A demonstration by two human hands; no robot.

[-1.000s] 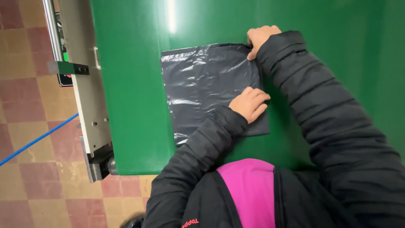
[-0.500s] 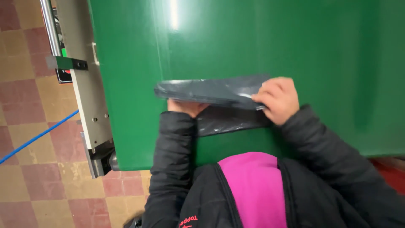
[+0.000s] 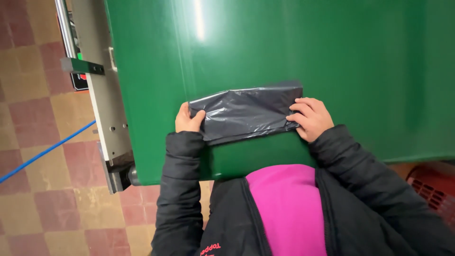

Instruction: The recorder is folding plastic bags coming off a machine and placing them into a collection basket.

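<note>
A dark grey plastic bag (image 3: 244, 114), folded into a wide strip, lies on the green belt (image 3: 284, 47) close to its near edge. My left hand (image 3: 188, 119) grips the strip's left end, thumb on top. My right hand (image 3: 310, 117) presses on the right end with the fingers curled over the fold. Both arms wear black jacket sleeves, and a pink top shows below.
A grey metal frame (image 3: 102, 99) with a rail runs along the belt's left side. Beyond it lies a chequered tile floor (image 3: 33, 189) crossed by a blue cable (image 3: 45, 151). A red crate (image 3: 433, 187) shows at the lower right.
The bag lay spread flat a second ago. Both hands have folded it over into a narrow strip and now hold its two ends.
</note>
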